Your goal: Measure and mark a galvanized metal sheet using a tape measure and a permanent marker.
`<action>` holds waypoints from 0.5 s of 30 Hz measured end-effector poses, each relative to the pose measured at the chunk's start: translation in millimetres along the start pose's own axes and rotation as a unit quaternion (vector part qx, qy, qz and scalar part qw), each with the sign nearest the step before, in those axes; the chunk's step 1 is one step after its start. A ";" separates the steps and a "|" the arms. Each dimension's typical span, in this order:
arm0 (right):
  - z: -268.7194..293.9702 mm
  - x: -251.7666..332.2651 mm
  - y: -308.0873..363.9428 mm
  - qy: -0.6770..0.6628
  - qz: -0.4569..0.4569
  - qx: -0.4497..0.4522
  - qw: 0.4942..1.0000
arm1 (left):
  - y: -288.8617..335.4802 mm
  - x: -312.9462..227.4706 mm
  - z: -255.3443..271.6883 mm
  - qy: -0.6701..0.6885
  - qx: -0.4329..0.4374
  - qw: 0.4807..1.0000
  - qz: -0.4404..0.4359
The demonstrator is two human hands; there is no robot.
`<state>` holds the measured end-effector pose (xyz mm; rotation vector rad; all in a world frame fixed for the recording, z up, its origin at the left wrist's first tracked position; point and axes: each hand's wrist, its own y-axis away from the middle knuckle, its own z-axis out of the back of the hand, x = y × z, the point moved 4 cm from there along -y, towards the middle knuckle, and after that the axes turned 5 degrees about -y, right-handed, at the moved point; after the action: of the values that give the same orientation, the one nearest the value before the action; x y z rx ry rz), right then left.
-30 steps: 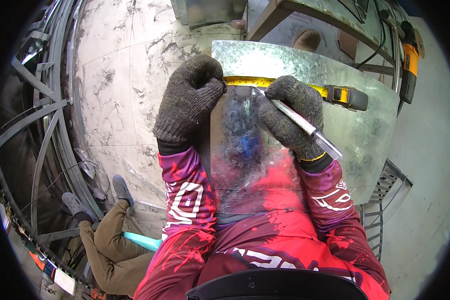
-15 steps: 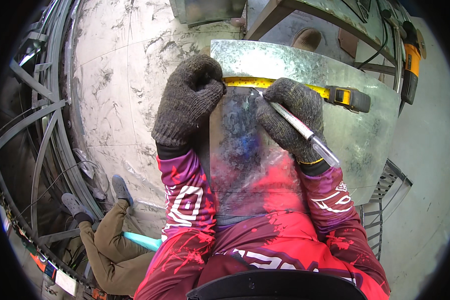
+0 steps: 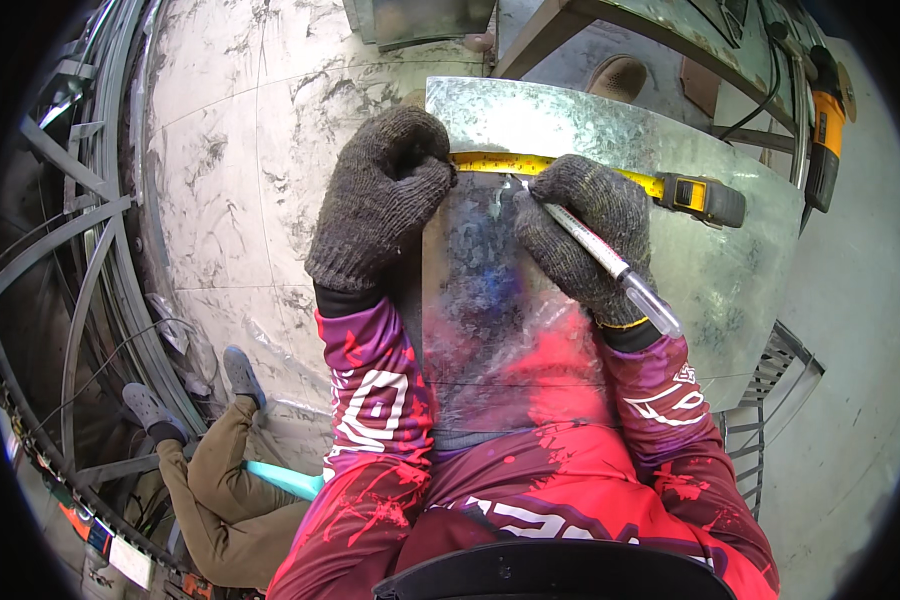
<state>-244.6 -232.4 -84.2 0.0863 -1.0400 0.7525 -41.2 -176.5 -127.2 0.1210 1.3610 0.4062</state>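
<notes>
I see the galvanized metal sheet (image 3: 730, 260) lying across my lap, its far edge running straight from upper left to the right, its left edge just beside my left wrist. Bare sheet lies open to the right of my hands; on the left the marbled tile floor (image 3: 230, 180) is open up to a curved metal frame (image 3: 80, 280). My left hand (image 3: 385, 195), in a dark knitted glove, is curled down on the end of the yellow tape measure (image 3: 590, 172), pinning it against the sheet. My right hand (image 3: 582, 235) is closed around a white marker (image 3: 615, 262), tip touching the sheet just below the tape. The tape's black and yellow case (image 3: 702, 197) rests further right. The sheet is shiny, mottled, reflecting my red sleeves.
</notes>
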 end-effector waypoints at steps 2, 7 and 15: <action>1.8 1.8 -0.5 -0.001 -0.002 -0.001 1.000 | -0.4 -1.2 -0.9 0.004 0.002 1.000 -0.005; 2.7 0.6 0.4 0.014 -0.009 0.014 1.000 | 1.2 -2.5 -0.7 0.002 0.001 1.000 0.009; 2.5 6.4 0.5 0.008 0.014 -0.001 1.000 | 3.9 -1.9 1.0 0.020 0.001 1.000 0.021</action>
<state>-244.9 -229.7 -77.9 0.0629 -1.0286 0.7768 -41.3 -173.4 -124.0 0.1431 1.4006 0.4447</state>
